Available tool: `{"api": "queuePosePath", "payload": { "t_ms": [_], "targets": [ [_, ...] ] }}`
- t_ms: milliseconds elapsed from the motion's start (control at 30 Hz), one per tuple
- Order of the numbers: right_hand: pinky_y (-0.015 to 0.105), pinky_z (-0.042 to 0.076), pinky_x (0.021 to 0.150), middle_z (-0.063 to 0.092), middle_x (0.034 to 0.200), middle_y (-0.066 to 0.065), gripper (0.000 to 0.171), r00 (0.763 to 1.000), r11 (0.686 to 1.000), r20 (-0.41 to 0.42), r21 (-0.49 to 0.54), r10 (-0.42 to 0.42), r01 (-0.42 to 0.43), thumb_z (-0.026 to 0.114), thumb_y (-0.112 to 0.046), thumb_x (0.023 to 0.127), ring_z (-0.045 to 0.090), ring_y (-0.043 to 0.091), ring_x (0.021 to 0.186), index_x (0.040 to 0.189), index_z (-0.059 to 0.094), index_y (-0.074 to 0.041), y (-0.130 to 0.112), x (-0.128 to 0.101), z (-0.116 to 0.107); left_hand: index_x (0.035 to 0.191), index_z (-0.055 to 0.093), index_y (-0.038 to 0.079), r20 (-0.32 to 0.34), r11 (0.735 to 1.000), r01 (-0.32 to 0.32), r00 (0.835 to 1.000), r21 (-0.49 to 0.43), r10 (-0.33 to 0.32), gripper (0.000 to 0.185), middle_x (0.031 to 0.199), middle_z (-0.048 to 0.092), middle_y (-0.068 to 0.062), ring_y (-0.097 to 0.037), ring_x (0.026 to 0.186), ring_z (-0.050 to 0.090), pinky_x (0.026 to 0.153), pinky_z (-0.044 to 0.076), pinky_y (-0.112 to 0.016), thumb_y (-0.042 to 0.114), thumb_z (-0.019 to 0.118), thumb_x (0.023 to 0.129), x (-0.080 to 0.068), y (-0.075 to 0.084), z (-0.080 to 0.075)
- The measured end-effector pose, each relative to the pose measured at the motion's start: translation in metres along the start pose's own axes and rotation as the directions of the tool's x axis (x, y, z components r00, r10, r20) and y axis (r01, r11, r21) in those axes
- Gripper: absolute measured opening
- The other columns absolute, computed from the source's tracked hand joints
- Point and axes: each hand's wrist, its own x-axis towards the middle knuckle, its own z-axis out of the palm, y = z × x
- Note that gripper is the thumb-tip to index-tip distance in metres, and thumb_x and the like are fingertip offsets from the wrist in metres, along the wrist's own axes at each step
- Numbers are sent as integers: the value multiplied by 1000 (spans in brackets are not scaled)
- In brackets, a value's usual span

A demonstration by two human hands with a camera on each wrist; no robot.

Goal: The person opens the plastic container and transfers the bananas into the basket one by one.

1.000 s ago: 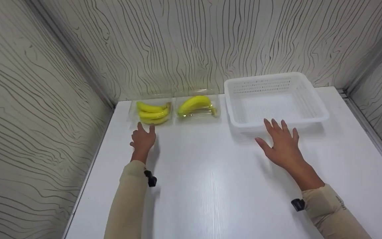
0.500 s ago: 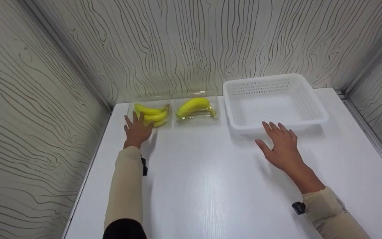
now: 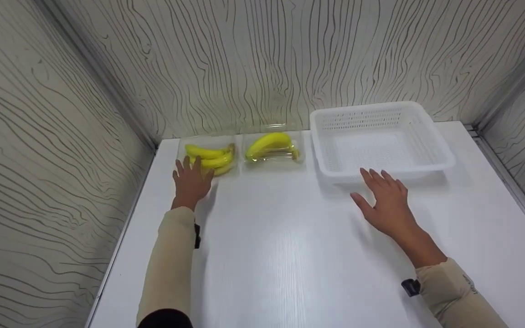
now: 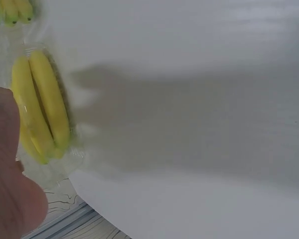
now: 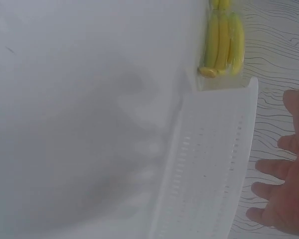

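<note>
Bananas in a clear, glossy plastic tray sit at the far left of the desk, close to the back wall: a small bunch of curved, smooth yellow fruit with brownish stem ends. My left hand lies just in front of that tray, fingers straight and spread, their tips reaching the tray's near edge and overlapping the bunch from the head view; whether they actually touch the fruit I cannot tell. From the left wrist view the bunch shows as long, blurred yellow curves under shiny wrap, with part of my hand beside it. A second clear tray stands just to the right of the first, holding another bunch of plump, arched yellow fruit. Further right stands a white plastic basket, rectangular, shallow, with rounded corners and rows of small slots in its walls and floor. My right hand rests flat over the desk just before the basket's near rim, fingers straight and fanned apart, holding nothing. The desk is smooth white with a faint grain, and the walls around it carry a wavy wood-grain pattern in pale grey.
</note>
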Motion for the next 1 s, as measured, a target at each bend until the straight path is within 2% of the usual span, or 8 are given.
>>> {"api": "queuePosePath", "payload": {
  "t_ms": [367, 467, 533, 633, 733, 800, 867, 1000],
  "targets": [
    [76, 18, 120, 48, 163, 27, 78, 999, 999, -4, 33, 32, -32, 67, -42, 104, 36, 54, 153, 165, 36, -3, 8, -7, 2, 165, 37, 9, -135, 1000, -11, 991, 8, 12, 69, 172, 26, -28, -57, 163, 13, 128, 19, -75, 49, 48, 110, -24, -3, 19],
    [76, 18, 120, 47, 164, 27, 80, 999, 998, 7, 35, 45, -45, 67, -42, 104, 35, 54, 154, 165, 35, -3, 10, -9, 2, 159, 47, 7, -223, 997, 7, 975, -72, -23, 63, 167, 35, -27, -51, 161, 23, 127, 23, -71, 48, 48, 110, -29, -5, 23],
    [75, 18, 121, 47, 164, 27, 79, 999, 998, 8, 34, 48, -48, 67, -42, 104, 35, 54, 154, 165, 35, -3, 10, -9, 2, 154, 51, 5, -290, 983, 38, 953, -179, -90, 61, 164, 39, -27, -48, 158, 30, 125, 25, -68, 47, 49, 110, -29, -6, 24],
    [75, 18, 121, 47, 164, 26, 79, 999, 998, 7, 39, 48, -49, 67, -41, 104, 35, 54, 154, 165, 36, -2, 10, -10, 4, 154, 50, 4, -334, 916, 102, 911, -389, -243, 62, 163, 38, -26, -44, 154, 35, 123, 25, -65, 47, 50, 109, -23, -10, 22],
    [75, 18, 121, 46, 164, 27, 79, 999, 998, 17, 48, 47, -48, 66, -42, 105, 34, 54, 154, 165, 35, -2, 8, -11, 5, 163, 38, 6, -256, 814, 196, 886, -547, -386, 72, 169, 32, -26, -46, 157, 32, 128, 23, -65, 50, 51, 107, -13, -15, 18],
    [76, 19, 121, 47, 164, 28, 79, 998, 997, 26, 61, 50, -52, 66, -42, 105, 34, 55, 154, 165, 35, -2, 7, -12, 5, 168, 27, 7, -169, 755, 258, 884, -603, -436, 79, 172, 28, -26, -47, 160, 28, 131, 22, -64, 52, 49, 107, -7, -18, 15],
    [76, 19, 120, 47, 163, 28, 79, 998, 996, 33, 69, 55, -57, 66, -42, 105, 33, 55, 155, 165, 35, -1, 7, -13, 4, 170, 19, 7, -98, 718, 302, 884, -627, -458, 84, 172, 27, -28, -48, 161, 27, 132, 24, -62, 55, 47, 107, -3, -20, 12],
    [76, 21, 119, 48, 163, 28, 78, 997, 995, 32, 78, 63, -66, 65, -41, 105, 33, 55, 155, 165, 35, -1, 8, -13, 0, 170, 21, 5, -45, 686, 329, 883, -649, -467, 83, 168, 29, -32, -49, 158, 31, 131, 29, -60, 54, 47, 108, 0, -23, 10]
  ]
}}
